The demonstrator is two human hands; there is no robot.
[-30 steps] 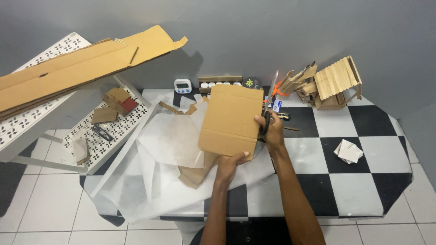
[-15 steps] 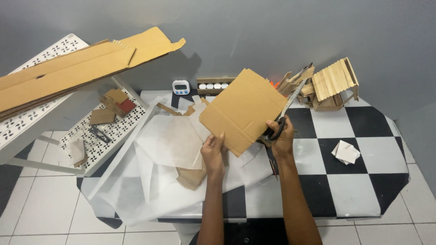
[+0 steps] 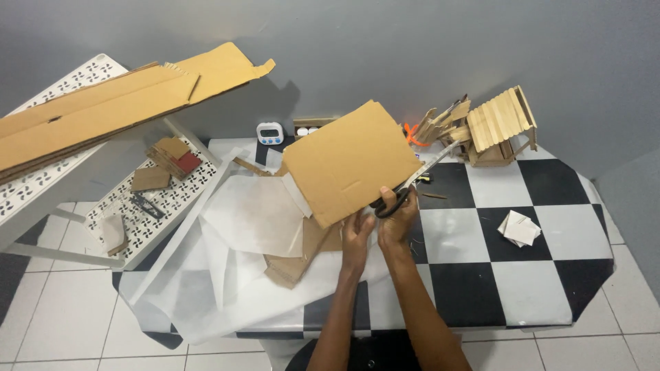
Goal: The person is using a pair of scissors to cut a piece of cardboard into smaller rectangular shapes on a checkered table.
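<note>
over checkered table [image 3: 522,275], left hand [image 3: 357,233] grips cardboard sheet [image 3: 350,161]; right hand [image 3: 399,216] clasps scissors [image 3: 412,184].

The cardboard sheet [image 3: 350,161] covers most of the left hand [image 3: 357,233], only the heel and wrist poke out below it. Scissors [image 3: 412,184] handles are buried in the right hand [image 3: 397,218], and whether the blades are biting the edge is hard to tell. The long cardboard strip [image 3: 89,113] runs off the left edge, and the small timer [image 3: 270,132] is too tiny to read
</note>
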